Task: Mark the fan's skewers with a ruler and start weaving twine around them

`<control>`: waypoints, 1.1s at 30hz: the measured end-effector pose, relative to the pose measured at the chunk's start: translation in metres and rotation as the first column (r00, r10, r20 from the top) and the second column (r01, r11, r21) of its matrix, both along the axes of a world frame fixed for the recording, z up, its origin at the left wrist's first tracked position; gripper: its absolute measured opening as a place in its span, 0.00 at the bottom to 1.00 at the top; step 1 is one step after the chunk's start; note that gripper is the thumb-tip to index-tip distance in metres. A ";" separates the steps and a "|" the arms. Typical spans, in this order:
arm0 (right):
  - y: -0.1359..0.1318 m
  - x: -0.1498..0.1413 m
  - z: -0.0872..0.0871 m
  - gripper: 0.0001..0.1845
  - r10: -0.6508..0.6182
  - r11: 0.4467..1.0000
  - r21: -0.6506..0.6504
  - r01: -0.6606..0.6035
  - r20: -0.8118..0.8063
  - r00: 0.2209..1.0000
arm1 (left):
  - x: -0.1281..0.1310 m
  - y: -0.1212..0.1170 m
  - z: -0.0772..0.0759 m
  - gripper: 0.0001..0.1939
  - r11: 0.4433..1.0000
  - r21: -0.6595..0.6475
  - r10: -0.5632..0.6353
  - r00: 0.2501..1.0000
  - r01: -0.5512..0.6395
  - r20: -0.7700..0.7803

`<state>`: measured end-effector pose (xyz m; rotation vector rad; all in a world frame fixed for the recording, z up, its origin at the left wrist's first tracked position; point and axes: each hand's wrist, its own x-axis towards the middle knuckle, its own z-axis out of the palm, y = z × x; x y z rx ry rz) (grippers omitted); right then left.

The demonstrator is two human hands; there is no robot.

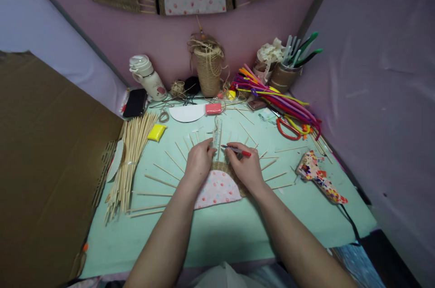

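A half-round craft piece (219, 188) lies flat in front of me, its pink dotted fabric edged with brown twine. Thin wooden sticks (164, 180) fan out from its curved edge. My left hand (200, 158) has its fingers closed on a clear ruler (217, 136), which stands lengthwise along the sticks at the top of the arc. In my right hand (245, 164) is a pen with a red end (245, 153), its tip pointing left at the ruler's edge. Both hands rest over the sticks and cover part of the twine border.
A bundle of sticks (131, 156) and a yellow packet (157, 132) lie left. Right are a flowered glue gun (321, 177), red-handled scissors (288, 129) and pipe cleaners (278, 97). Behind stand a bottle (149, 79) and a twine cone (208, 70). Cardboard (50, 170) borders the left side.
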<state>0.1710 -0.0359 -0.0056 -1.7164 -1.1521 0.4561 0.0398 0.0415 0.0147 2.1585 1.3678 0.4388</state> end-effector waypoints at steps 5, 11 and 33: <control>0.000 0.000 0.000 0.09 0.002 1.000 -0.003 -0.002 -0.011 1.000 | 0.001 -0.001 0.002 0.16 1.000 -0.008 0.015 1.000 -0.015 -0.019; -0.001 0.000 0.002 0.10 0.001 1.000 -0.013 -0.001 -0.012 1.000 | 0.001 -0.002 0.001 0.16 1.000 -0.009 -0.002 1.000 0.002 -0.015; 0.000 0.000 0.002 0.09 0.003 1.000 -0.022 -0.003 -0.008 1.000 | 0.002 -0.001 0.003 0.18 1.000 -0.019 0.005 1.000 -0.005 -0.021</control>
